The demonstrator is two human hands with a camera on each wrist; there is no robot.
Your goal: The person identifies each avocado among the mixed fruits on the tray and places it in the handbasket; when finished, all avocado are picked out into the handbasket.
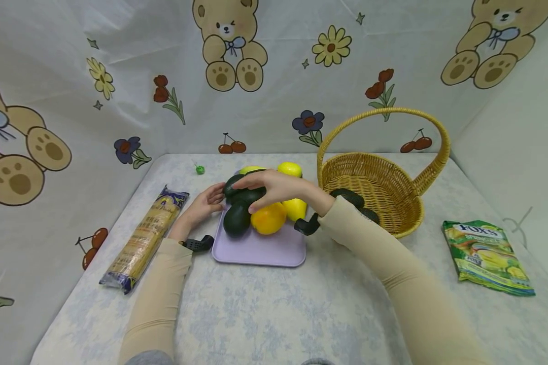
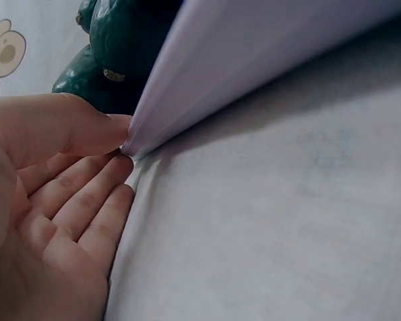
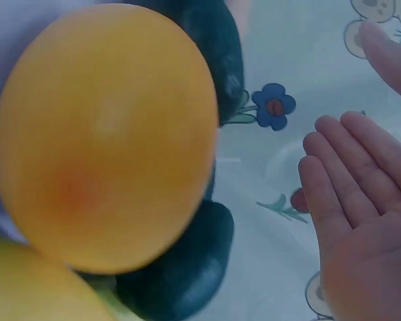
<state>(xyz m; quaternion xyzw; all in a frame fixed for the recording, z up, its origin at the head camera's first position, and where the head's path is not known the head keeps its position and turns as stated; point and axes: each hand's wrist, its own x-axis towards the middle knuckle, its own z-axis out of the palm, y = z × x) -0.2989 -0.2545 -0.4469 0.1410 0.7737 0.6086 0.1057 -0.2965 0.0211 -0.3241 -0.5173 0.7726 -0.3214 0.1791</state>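
Note:
A lilac tray (image 1: 259, 256) bears several dark green avocados (image 1: 237, 219), an orange-yellow mango-like fruit (image 1: 268, 219), a yellow pear-shaped fruit (image 1: 296, 209) and a lemon (image 1: 289, 169). My left hand (image 1: 204, 206) is at the tray's left side. In the left wrist view its thumb (image 2: 97, 132) touches the tray's rim, and the straight fingers (image 2: 87, 200) lie beside that edge. My right hand (image 1: 276, 185) hovers over the fruit, thumb spread from extended fingers, holding nothing. The right wrist view shows its flat palm (image 3: 374, 234) apart from the avocados (image 3: 180, 267).
On the right stands a wicker basket (image 1: 395, 190) with a tall handle and avocados (image 1: 348, 196) inside. A green candy bag (image 1: 487, 257) lies at the far right. To the left are a pasta packet (image 1: 148, 235) and a small green item (image 1: 200, 169).

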